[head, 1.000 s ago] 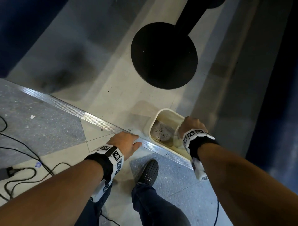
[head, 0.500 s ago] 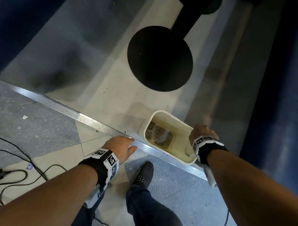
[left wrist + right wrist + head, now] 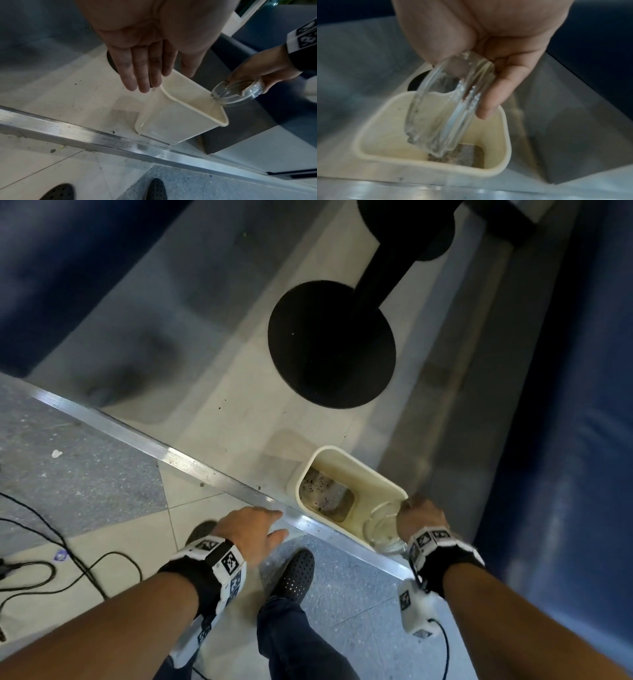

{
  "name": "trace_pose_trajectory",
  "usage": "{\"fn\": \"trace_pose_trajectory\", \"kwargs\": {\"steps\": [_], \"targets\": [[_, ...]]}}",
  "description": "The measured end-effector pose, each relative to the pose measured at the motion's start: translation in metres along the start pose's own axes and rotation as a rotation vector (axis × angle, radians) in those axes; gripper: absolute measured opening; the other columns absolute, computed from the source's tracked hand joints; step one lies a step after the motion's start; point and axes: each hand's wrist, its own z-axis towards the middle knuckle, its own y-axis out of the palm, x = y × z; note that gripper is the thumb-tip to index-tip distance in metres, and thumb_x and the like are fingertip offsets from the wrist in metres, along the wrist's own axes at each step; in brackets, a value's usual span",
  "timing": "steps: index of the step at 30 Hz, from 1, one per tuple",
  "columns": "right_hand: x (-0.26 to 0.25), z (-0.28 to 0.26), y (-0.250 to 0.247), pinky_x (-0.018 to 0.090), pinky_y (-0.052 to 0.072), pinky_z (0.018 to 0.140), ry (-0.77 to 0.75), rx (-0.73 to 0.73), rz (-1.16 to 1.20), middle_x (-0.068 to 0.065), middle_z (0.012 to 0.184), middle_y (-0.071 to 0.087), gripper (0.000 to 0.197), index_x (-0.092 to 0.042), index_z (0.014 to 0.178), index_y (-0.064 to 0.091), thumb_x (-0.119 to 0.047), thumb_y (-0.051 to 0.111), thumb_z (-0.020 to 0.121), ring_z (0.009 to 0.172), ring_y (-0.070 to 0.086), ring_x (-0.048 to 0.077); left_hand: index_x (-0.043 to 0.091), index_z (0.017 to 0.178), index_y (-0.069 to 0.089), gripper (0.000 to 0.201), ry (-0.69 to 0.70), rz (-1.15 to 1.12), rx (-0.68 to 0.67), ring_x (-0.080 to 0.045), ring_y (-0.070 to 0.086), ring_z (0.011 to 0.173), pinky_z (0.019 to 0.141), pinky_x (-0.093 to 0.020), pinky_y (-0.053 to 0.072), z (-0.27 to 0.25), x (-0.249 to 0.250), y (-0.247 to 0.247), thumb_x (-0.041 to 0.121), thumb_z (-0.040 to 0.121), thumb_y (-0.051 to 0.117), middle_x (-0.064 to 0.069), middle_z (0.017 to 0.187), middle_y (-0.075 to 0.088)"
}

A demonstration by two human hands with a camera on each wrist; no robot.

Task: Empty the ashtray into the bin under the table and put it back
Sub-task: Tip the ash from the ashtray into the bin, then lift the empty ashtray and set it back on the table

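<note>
A cream rectangular bin [image 3: 359, 470] [image 3: 173, 127] [image 3: 373, 139] stands on the floor with ash and dark specks at its bottom. My right hand [image 3: 419, 517] [image 3: 257, 73] [image 3: 488, 56] grips a clear glass ashtray [image 3: 382, 530] [image 3: 237, 93] [image 3: 443, 108] by its rim. The ashtray is tipped on edge over the bin's right corner. My left hand [image 3: 251, 527] [image 3: 145, 63] hovers open with straight fingers to the left of the bin and holds nothing.
A black round table base [image 3: 330, 345] with its pole stands beyond the bin. A metal floor strip [image 3: 144, 440] runs diagonally just in front of the bin. Black cables [image 3: 51, 570] lie at the left. My shoe [image 3: 294, 573] is near the strip. Blue seating [image 3: 568, 440] lines the right.
My right hand has swung right and back from inside the bin to its right corner, and the glass ashtray now shows tipped there. The left hand stays open beside the bin.
</note>
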Motion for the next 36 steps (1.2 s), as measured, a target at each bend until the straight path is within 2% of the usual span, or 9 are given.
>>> {"fn": "trace_pose_trajectory", "kwargs": {"steps": [3,7,10,13,16,19,24,28,36], "targets": [[0.005,-0.049,-0.012,0.039,0.058,0.083,-0.080,-0.082,0.237,0.022,0.107,0.070,0.038,-0.012,0.112,0.068,-0.035,0.041,0.097,0.085,0.072,0.036,0.031,0.148,0.019,0.074,0.087,-0.108,-0.007,-0.020,0.037,0.139,0.114,-0.041,0.036,-0.048,0.016,-0.016,0.062,0.086,0.046,0.003,0.156,0.031],[0.001,-0.135,-0.044,0.021,0.050,0.041,-0.200,-0.136,0.506,0.015,0.077,0.071,0.028,-0.018,0.112,0.068,-0.029,0.046,0.099,0.055,0.072,0.028,0.036,0.149,0.004,0.106,0.157,-0.245,-0.008,-0.013,0.024,0.144,0.119,-0.036,0.024,-0.126,0.043,-0.051,0.067,0.068,0.065,0.015,0.159,0.015],[-0.013,-0.197,-0.081,0.022,0.046,0.036,-0.297,-0.153,0.725,0.014,0.066,0.067,0.024,-0.020,0.111,0.071,-0.024,0.051,0.098,0.044,0.065,0.031,0.042,0.145,0.016,0.073,0.179,-0.422,0.057,-0.012,0.025,0.142,0.113,-0.024,0.020,-0.179,0.065,-0.083,0.056,0.085,0.056,0.021,0.147,0.027],[-0.028,-0.256,-0.127,0.021,0.047,0.041,-0.391,-0.109,0.923,0.009,0.061,0.068,0.024,-0.024,0.103,0.077,-0.022,0.054,0.097,0.044,0.060,0.025,0.048,0.131,0.030,0.034,0.254,-0.506,0.176,0.002,0.037,0.123,0.092,0.000,0.025,-0.218,0.083,-0.112,0.043,0.099,0.038,0.015,0.147,0.030],[-0.038,-0.297,-0.172,0.004,0.047,0.054,-0.466,0.044,1.072,-0.002,0.072,0.077,0.024,-0.022,0.090,0.080,-0.026,0.058,0.095,0.067,0.070,0.015,0.056,0.102,0.038,0.034,0.241,-0.592,0.291,0.010,0.045,0.101,0.098,-0.014,0.038,-0.253,0.094,-0.155,0.074,0.074,0.046,0.028,0.126,0.039],[-0.048,-0.322,-0.221,0.014,0.045,0.064,-0.477,0.049,1.062,-0.006,0.092,0.074,0.022,-0.032,0.092,0.070,-0.034,0.049,0.098,0.084,0.067,0.003,0.055,0.115,0.031,0.053,0.406,-0.437,0.351,0.009,0.045,0.108,0.106,-0.020,0.038,-0.291,0.107,-0.206,0.065,0.073,0.061,0.034,0.124,0.035],[-0.069,-0.333,-0.283,0.024,0.055,0.063,-0.588,0.128,1.084,0.001,0.080,0.071,0.024,-0.010,0.090,0.066,-0.030,0.054,0.095,0.071,0.070,0.008,0.054,0.124,0.037,0.079,0.638,-0.238,0.550,0.010,0.048,0.106,0.087,-0.014,0.044,-0.316,0.120,-0.274,0.060,0.058,0.079,0.032,0.119,0.044],[-0.088,-0.308,-0.308,0.049,0.056,0.086,-0.607,0.200,1.056,0.005,0.087,0.075,0.023,-0.017,0.083,0.067,-0.036,0.054,0.088,0.087,0.071,0.024,0.040,0.121,0.050,0.070,0.634,-0.139,0.605,-0.002,0.052,0.088,0.077,-0.016,0.044,-0.302,0.137,-0.319,0.045,0.060,0.084,0.020,0.101,0.048],[-0.115,-0.253,-0.358,0.046,0.054,0.085,-0.618,0.259,0.909,-0.002,0.073,0.062,0.027,-0.016,0.080,0.066,-0.030,0.048,0.094,0.075,0.059,0.023,0.026,0.126,0.052,0.069,0.545,-0.043,0.598,-0.018,0.060,0.083,0.084,-0.031,0.052,-0.250,0.183,-0.376,0.037,0.067,0.084,0.000,0.112,0.052]]}}
